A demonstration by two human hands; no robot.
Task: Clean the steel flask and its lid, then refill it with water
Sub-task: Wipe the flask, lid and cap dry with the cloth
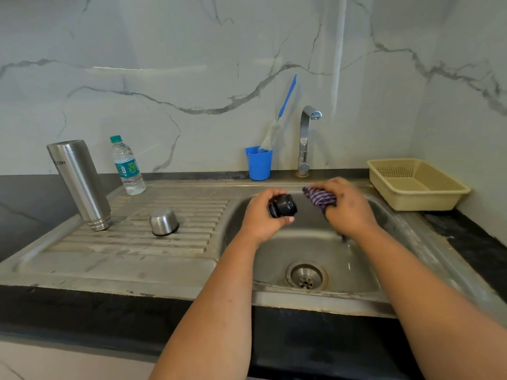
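Head view: the black inner stopper (282, 206) is gripped by the left hand (264, 215) over the sink (310, 242), a striped cloth (319, 200) is clutched by the right hand (348, 207), so lid wiping seems underway, and cloth-to-stopper contact is called for next.

Walls: white marble-look panels (192, 64) with grey veins, meeting in a corner at the right.
Counter: black stone (24, 204) along the wall's foot.
Cabinet front: pale, below the counter's near edge (55, 363).
Light: soft, even, with a glossy streak on the wall.

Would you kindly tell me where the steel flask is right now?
The steel flask stands upside down at the left of the draining board, beside the plastic water bottle.
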